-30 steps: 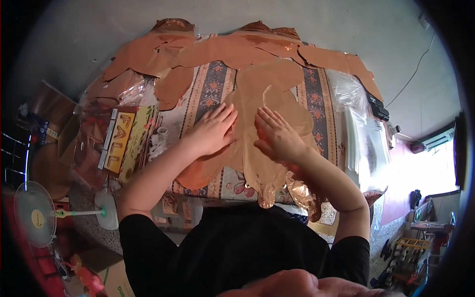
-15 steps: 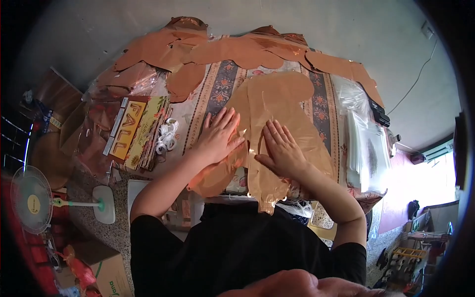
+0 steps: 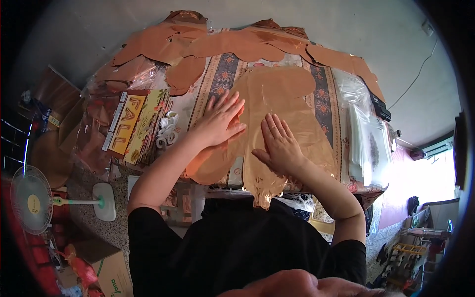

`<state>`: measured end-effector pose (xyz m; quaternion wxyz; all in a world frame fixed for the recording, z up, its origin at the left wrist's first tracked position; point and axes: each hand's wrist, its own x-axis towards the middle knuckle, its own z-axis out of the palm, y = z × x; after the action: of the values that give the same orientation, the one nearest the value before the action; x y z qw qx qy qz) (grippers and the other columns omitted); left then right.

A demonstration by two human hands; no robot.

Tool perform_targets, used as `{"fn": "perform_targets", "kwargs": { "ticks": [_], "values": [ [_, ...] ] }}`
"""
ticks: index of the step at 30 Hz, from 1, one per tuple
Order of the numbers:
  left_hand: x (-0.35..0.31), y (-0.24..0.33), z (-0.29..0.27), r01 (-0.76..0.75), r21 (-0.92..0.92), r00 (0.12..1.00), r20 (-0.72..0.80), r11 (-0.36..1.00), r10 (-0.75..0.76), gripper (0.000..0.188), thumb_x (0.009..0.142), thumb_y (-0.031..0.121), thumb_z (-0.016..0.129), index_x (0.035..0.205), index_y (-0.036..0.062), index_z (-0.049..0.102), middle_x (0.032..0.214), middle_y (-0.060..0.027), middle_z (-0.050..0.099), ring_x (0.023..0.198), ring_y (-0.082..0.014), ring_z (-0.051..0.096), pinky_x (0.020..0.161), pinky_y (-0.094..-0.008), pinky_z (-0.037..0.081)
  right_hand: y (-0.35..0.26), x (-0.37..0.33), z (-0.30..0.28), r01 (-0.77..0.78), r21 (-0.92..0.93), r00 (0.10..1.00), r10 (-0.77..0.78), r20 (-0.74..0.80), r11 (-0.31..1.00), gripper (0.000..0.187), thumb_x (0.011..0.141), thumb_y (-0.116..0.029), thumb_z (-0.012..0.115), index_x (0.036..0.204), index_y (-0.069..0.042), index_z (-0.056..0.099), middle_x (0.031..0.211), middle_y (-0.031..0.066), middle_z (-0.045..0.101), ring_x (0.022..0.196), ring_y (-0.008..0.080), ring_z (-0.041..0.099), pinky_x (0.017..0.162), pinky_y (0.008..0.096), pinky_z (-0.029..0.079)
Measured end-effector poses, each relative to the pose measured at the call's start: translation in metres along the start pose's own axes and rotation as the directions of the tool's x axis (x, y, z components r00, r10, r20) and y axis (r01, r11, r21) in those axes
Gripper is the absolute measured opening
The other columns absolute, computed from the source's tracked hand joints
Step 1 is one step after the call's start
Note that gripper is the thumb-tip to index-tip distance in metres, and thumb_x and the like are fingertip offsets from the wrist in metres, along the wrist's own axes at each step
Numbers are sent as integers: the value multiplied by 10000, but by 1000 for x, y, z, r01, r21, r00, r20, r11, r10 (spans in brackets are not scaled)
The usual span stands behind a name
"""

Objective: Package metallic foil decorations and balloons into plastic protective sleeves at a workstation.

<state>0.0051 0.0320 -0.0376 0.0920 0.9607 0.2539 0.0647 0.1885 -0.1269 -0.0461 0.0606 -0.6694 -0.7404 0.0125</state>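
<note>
Likely smoothing foil (image 3: 284,96): left hand (image 3: 221,120) spread, right hand (image 3: 281,146) flat, fingers together, neither pinching; next probably wants even pressure.

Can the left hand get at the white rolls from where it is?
Probably yes: the left hand is open, and only patterned tablecloth seems to lie between it and the white rolls.
</note>
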Motion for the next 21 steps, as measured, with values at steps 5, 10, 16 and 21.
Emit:
{"fn": "perform_targets", "kwargs": {
  "ticks": [5, 10, 16, 21],
  "values": [
    [42, -12, 12, -197, -143, 961, -224, 970, 163, 542, 934, 348, 558, 1355, 14, 492, 1453, -181, 429, 1380, -338, 355, 1129, -506, 239, -2, 1, -1, 13, -5, 1000, -13, -23, 1000, 855, 926, -558, 470, 1440, 101, 286, 1519, 275, 272, 1450, 375, 211, 1188, 460, 161],
    [54, -9, 19, -211, -156, 967, -177, 965, 183, 519, 931, 320, 600, 1351, 28, 511, 1458, -169, 429, 1379, -321, 363, 1126, -445, 288, 0, 1, 1, 60, 15, 989, -58, -135, 998, 800, 903, -492, 564, 1401, 98, 358, 1485, 269, 341, 1407, 366, 314, 1164, 475, 228],
    [49, -13, 28, -204, -137, 956, -241, 969, 167, 527, 921, 335, 616, 1353, 49, 521, 1461, -157, 429, 1383, -314, 354, 1131, -439, 286, 2, -47, -67, -308, 888, 943, -16, 333, 342, 291, 885, -216, 688, 1068, 9, 673, 1000, 156, 700, 928, 247, 685, 825, 344, 540],
    [49, -12, 29, -234, -104, 942, -270, 967, 199, 520, 923, 330, 613, 1357, 57, 523, 1455, -152, 439, 1381, -315, 357, 1132, -438, 284, 22, -125, -71, -211, 760, 850, -269, 454, 615, 149, 907, -137, 652, 970, -20, 720, 887, 132, 718, 831, 248, 694, 745, 332, 540]
  ]
}}
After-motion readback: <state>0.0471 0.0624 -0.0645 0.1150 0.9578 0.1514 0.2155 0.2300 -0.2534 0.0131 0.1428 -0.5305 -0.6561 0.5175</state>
